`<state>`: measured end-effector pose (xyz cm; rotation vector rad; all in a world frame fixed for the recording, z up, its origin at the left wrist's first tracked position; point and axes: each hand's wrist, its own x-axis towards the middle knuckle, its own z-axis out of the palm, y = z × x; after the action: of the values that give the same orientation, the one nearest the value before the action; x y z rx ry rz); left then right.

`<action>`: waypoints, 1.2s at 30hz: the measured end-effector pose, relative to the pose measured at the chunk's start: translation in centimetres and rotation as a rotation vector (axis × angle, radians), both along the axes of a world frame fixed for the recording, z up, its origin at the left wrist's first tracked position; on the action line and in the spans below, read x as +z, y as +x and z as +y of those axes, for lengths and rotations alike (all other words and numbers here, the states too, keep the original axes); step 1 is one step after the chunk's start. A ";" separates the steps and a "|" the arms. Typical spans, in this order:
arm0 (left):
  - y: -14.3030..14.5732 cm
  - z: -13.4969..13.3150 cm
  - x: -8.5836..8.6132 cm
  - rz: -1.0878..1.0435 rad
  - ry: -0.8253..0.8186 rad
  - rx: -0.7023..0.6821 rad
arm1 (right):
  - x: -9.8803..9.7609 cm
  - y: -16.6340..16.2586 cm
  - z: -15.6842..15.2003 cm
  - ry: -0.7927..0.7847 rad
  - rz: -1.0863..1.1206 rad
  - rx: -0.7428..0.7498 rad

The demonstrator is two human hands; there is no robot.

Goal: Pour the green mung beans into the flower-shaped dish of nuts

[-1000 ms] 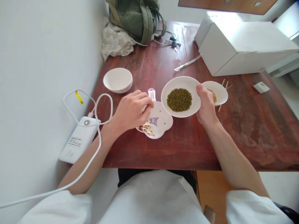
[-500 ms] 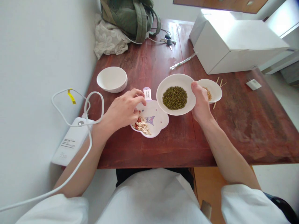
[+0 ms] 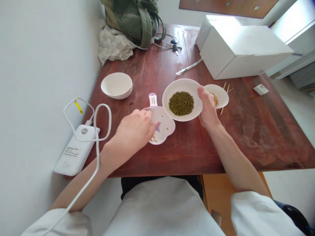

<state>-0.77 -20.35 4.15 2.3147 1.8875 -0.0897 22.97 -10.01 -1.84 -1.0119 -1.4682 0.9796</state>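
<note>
the right hand (image 3: 208,108) grasps a white bowl (image 3: 167,91) by its right side, thumb over the rim; a heap of green beans (image 3: 181,103) lies in its bottom. the bowl overlaps the far right edge of the scalloped plate (image 3: 169,127) in view; whether the two touch cannot be told.

the left hand (image 3: 134,129) is over the left part of the plate, fingers curled downward. the fingertips are hidden, so whether they grip anything cannot be told. pale nut pieces (image 3: 154,139) show on the plate's near side, partly covered by that hand. a handle with a white label (image 3: 153,100) projects from the plate's far edge.

just beyond the right hand stands a smaller bowl (image 3: 222,94) of yellowish grains (image 3: 216,99), with thin sticks (image 3: 227,88) beside it. another bowl (image 3: 116,84) stands beyond the left hand, on the wooden table (image 3: 177,157).
</note>
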 end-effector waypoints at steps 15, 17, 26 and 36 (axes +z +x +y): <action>4.9 -0.5 -0.3 0.093 -0.090 0.127 | 0.3 0.0 -0.2 -0.047 0.018 0.040; 4.9 -0.3 -0.4 0.077 -0.113 0.141 | 0.3 0.0 -0.1 -0.062 0.029 0.040; 2.9 2.0 0.8 0.047 -0.297 -0.004 | 0.1 0.1 0.3 -0.084 0.052 0.033; 2.7 2.8 1.8 0.129 -0.373 -0.099 | -0.1 0.2 0.3 -0.071 0.032 0.049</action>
<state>1.96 -17.58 5.90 2.1839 1.6369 -0.5643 23.19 -9.67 -1.99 -1.0107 -1.4460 1.0848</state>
